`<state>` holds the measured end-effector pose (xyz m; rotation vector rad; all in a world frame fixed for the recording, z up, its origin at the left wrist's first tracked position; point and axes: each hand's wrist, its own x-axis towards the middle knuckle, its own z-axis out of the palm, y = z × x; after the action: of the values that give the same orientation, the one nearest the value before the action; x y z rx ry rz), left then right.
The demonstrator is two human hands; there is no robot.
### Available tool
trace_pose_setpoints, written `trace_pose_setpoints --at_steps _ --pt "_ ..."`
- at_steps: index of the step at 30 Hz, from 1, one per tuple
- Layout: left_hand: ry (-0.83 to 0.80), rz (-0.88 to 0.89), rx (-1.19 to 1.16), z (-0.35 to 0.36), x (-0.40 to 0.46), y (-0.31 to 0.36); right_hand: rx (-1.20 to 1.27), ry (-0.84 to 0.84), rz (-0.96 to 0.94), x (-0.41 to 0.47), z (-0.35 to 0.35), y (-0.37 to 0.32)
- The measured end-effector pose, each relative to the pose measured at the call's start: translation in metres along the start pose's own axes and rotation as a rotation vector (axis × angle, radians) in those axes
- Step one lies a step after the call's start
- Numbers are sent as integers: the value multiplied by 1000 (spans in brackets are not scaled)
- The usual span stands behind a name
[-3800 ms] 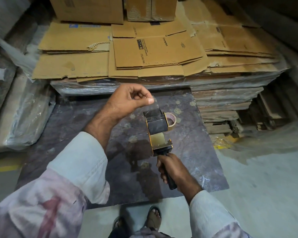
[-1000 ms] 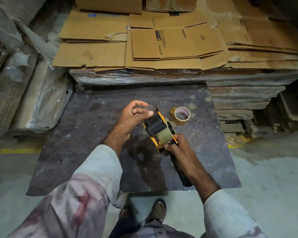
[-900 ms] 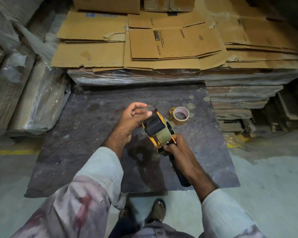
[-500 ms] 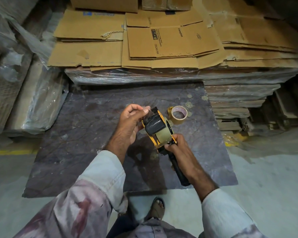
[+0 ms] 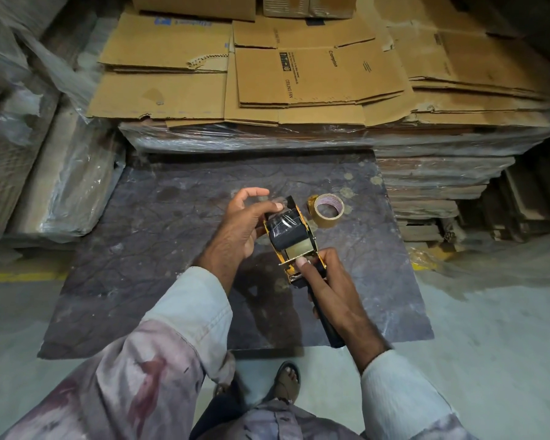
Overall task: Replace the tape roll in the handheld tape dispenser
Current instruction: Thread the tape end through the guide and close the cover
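The right hand (image 5: 332, 293) covers most of the tape dispenser (image 5: 291, 238) handle. The small print on the cardboard sheets (image 5: 318, 77) is too tiny to read.

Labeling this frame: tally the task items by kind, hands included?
Hands: 2, left and right
Dispensers: 1
Loose tape rolls: 1
Slabs: 1
Total: 5

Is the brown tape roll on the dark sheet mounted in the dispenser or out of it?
Out. The tape roll lies flat on the dark sheet, beside the dispenser held by the right hand.
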<state>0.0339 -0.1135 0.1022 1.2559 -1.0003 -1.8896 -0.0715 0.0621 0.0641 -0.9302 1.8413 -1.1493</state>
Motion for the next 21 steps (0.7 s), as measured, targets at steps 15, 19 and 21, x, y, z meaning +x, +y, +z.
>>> trace_pose_setpoints --at_steps 15,19,21 --pt "-67 -98 104 -15 1 -9 -151 22 54 -5 -4 -1" --pt "-48 -182 159 -18 2 -12 -300 -13 -38 -6 -12 -2" --pt "-73 -188 175 -16 2 -15 -360 -49 -77 -6 -16 -1"
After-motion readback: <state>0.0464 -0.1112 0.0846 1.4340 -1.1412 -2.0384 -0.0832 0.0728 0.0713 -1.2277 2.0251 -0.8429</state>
